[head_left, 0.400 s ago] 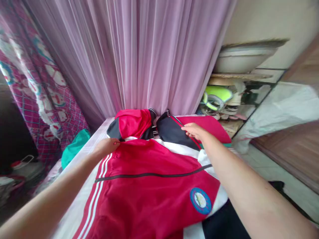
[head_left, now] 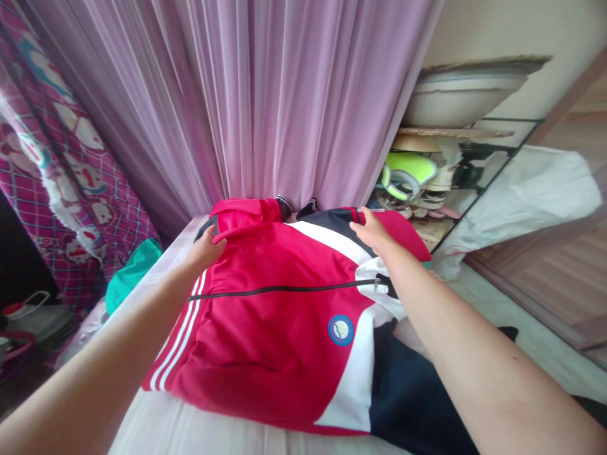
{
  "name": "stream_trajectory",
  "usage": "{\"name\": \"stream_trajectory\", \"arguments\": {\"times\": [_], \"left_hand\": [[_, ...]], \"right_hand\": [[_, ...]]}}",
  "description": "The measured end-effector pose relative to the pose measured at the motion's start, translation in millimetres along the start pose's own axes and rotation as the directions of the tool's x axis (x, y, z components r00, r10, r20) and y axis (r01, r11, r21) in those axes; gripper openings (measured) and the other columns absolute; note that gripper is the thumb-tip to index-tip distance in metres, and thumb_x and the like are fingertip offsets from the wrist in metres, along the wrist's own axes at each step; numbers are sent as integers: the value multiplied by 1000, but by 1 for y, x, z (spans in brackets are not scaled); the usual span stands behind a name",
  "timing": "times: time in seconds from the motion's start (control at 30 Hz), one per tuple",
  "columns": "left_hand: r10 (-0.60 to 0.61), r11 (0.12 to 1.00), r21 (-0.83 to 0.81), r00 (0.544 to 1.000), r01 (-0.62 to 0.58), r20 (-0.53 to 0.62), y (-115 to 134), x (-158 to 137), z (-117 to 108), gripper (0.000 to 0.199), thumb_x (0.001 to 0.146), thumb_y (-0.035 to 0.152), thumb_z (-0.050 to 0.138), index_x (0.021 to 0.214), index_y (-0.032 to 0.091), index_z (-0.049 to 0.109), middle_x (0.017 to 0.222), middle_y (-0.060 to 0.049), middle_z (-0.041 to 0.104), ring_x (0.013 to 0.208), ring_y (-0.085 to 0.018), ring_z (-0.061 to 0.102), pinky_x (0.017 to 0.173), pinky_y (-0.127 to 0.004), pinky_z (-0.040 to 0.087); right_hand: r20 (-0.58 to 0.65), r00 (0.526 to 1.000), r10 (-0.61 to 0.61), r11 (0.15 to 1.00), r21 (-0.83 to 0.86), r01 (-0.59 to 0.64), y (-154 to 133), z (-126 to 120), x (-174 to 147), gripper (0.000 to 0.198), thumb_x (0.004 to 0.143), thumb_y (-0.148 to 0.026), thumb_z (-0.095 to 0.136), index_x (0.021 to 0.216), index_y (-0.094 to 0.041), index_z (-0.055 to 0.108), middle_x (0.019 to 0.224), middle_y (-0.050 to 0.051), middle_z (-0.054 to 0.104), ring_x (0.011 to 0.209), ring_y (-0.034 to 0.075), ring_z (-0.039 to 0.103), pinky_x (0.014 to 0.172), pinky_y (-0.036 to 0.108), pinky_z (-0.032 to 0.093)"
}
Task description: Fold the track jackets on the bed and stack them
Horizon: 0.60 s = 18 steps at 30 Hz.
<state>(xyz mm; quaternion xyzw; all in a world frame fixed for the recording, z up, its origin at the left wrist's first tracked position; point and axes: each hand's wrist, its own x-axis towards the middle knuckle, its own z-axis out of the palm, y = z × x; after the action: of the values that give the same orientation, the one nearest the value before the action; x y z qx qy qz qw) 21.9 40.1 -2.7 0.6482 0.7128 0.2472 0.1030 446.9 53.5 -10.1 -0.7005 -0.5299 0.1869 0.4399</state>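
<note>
A red, white and black zip-up jacket [head_left: 265,328] lies spread sideways over the bed, its dark zipper [head_left: 284,289] running left to right. A round blue badge [head_left: 341,330] sits on its red front. My left hand [head_left: 207,248] is closed on the jacket's far edge, close to the white-striped hem. On the right, my right hand [head_left: 370,231] grips the black shoulder or sleeve part with red trim; its fingertips are partly hidden by cloth. Behind the jacket rests a bunched red and black garment [head_left: 246,210], partly covered by it.
Lilac curtains [head_left: 275,95] hang at the bed's far edge. A green cloth [head_left: 133,278] lies at the left, below a patterned purple fabric [head_left: 80,164]. To the right, a rack holds a white basin [head_left: 465,98] and several shoes; a white plastic bag [head_left: 535,189] is beside it.
Both hands have moved away from me, drawing the jacket toward the curtains. Its near edge now lies on the bed in view, and it covers more of the garments behind.
</note>
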Motion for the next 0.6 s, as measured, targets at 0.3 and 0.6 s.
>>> {"name": "stream_trajectory", "arguments": {"times": [0.3, 0.6], "left_hand": [[105, 994, 23, 991, -103, -80, -102, -184, 19, 58, 85, 57, 44, 127, 21, 60, 141, -13, 58, 127, -33, 57, 108, -44, 46], [-138, 986, 102, 990, 134, 31, -118, -226, -2, 54, 81, 60, 42, 101, 19, 71, 123, -14, 69, 116, -31, 63, 98, -38, 49]], "right_hand": [[284, 957, 55, 965, -263, 22, 112, -122, -150, 39, 80, -49, 56, 96, -19, 76, 102, 11, 77, 98, 30, 69, 88, 38, 53], [742, 661, 110, 994, -96, -58, 100, -182, -250, 51, 71, -64, 66, 94, -20, 76, 104, 8, 76, 103, 32, 67, 94, 41, 52]]}}
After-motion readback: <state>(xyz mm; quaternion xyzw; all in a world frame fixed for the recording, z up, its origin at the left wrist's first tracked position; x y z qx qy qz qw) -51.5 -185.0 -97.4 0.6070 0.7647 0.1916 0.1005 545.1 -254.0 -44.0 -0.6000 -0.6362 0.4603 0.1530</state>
